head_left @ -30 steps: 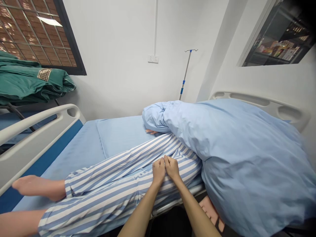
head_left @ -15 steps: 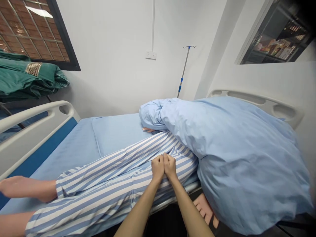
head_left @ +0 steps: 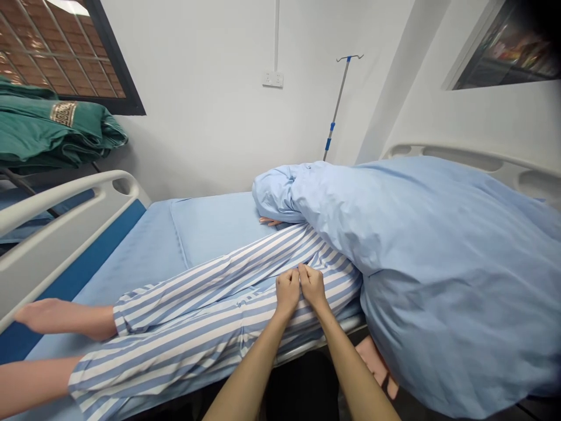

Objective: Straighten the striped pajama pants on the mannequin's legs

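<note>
before a plain white wall [head_left: 197, 88], a slim metal pole [head_left: 338, 102] is standing higher in view than half a second ago, and a green cloth bundle [head_left: 39, 134] is showing a gold-and-dark patterned band [head_left: 63, 113]. blue-and-white striped cloth trousers [head_left: 210, 316] are lying lengthwise on the light-blue mattress [head_left: 219, 219], running from the puffy pale-blue quilt [head_left: 438, 257] at right toward a bare foot [head_left: 65, 318] at lower left. the left hand [head_left: 288, 290] and right hand [head_left: 312, 285] are staying balled into fists over the near trouser leg, seemingly pressing together less; whether they are pinching cloth i cannot tell.
</note>
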### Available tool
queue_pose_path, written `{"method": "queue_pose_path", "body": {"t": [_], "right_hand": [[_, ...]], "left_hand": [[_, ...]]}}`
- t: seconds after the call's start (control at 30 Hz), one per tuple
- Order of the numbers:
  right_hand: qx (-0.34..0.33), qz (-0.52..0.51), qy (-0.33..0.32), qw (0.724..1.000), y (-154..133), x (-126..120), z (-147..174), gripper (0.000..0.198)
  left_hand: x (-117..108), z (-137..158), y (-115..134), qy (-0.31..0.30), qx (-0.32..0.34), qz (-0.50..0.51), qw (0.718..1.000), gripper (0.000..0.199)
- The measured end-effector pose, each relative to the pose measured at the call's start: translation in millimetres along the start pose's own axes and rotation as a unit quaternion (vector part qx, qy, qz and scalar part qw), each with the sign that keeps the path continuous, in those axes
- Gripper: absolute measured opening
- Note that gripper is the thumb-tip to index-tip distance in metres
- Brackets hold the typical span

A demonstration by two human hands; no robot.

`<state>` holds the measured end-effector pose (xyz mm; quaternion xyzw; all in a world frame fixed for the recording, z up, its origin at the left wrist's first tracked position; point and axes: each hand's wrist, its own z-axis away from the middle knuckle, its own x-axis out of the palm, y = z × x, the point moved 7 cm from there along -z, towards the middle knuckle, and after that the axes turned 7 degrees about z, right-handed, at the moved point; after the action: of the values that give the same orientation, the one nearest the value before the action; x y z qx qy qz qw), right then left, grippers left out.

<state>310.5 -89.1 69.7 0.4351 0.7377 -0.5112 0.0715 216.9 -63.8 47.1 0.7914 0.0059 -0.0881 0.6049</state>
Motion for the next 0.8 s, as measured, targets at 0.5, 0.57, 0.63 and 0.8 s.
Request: {"method": "queue_pose_path", "body": {"t": [0.5,0.57,0.63,0.8], "right_hand": [[0.093,-0.112,0.043,0.988,19.4,-5.6,-3.4,0.036],[0.095,-0.111,0.039,0.988,18.3,-8.1,-7.9,0.037],[0.086,-0.104,0.037,0.99,15.6,-15.0,-14.9,0.037],[0.044,-0.084,0.028,0.995,13.9,-27.1,-24.7,0.039]], "left_hand": [[21.3,1.4,7.1,0.052,-0.003,-0.006,0.999,0.037],[20.6,1.2,5.8,0.054,-0.003,-0.016,0.998,0.037],[21.6,0.7,6.4,0.051,0.004,-0.027,0.998,0.035],[24.7,0.2,6.9,0.039,0.017,-0.038,0.998,0.033]]}}
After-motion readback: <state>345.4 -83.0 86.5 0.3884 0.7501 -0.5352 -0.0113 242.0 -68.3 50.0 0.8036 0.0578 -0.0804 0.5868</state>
